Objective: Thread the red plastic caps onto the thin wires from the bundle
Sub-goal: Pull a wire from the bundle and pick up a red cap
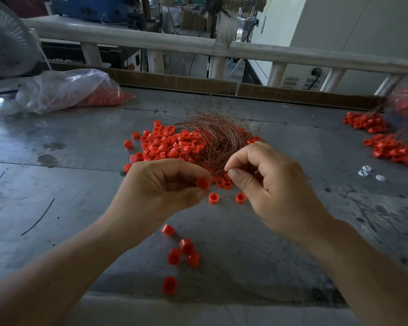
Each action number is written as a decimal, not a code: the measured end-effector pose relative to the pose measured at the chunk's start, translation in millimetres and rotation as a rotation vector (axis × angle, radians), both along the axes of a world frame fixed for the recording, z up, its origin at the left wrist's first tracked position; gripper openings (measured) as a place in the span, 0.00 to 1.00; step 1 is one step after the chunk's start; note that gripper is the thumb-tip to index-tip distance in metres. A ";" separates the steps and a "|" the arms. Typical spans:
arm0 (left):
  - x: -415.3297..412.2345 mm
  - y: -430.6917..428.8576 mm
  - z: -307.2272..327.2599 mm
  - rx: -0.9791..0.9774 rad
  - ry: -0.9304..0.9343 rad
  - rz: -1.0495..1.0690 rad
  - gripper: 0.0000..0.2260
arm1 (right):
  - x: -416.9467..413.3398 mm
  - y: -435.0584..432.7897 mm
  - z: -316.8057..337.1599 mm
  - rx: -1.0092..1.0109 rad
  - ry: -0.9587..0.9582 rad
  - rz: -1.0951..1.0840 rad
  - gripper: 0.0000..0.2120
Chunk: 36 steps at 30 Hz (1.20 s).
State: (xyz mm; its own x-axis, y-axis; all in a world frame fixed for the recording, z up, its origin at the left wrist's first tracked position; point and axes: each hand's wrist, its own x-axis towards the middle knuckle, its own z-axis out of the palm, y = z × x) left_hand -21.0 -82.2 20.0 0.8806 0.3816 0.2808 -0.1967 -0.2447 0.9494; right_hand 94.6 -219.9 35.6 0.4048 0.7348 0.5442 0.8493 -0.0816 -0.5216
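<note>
My left hand (161,184) pinches one red cap (203,183) between thumb and fingertips. My right hand (266,182) sits just to its right, thumb and forefinger pinched together at the near end of the copper wire bundle (218,137); a wire in that pinch is too thin to make out. The bundle fans out across the middle of the metal table (68,196). A pile of red caps (167,144) lies to the bundle's left. Several loose caps (183,251) are scattered between my forearms.
A clear plastic bag of red caps (71,90) lies at the back left beside a white fan (6,41). More caps with wires (384,142) are heaped at the right edge, near small white parts (370,172). A cardboard strip and grey railing (245,51) border the table's far side.
</note>
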 end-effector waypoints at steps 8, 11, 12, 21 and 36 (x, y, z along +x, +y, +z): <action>-1.2 0.3 0.7 -0.079 -0.014 -0.012 0.15 | -3.7 -0.3 1.9 0.008 0.002 0.023 0.05; -1.0 1.1 1.2 -0.094 -0.004 -0.003 0.16 | -3.7 0.2 2.5 0.008 0.000 0.025 0.05; -0.7 1.1 1.4 -0.090 -0.001 -0.003 0.16 | -3.9 0.1 2.5 0.007 -0.007 0.025 0.05; -1.5 0.1 1.2 -0.117 -0.011 -0.026 0.17 | -6.9 1.7 -1.7 -0.070 -0.022 0.033 0.03; -3.8 1.8 0.4 -0.214 -0.013 -0.089 0.16 | -4.4 0.1 -0.9 -0.085 -0.031 -0.006 0.02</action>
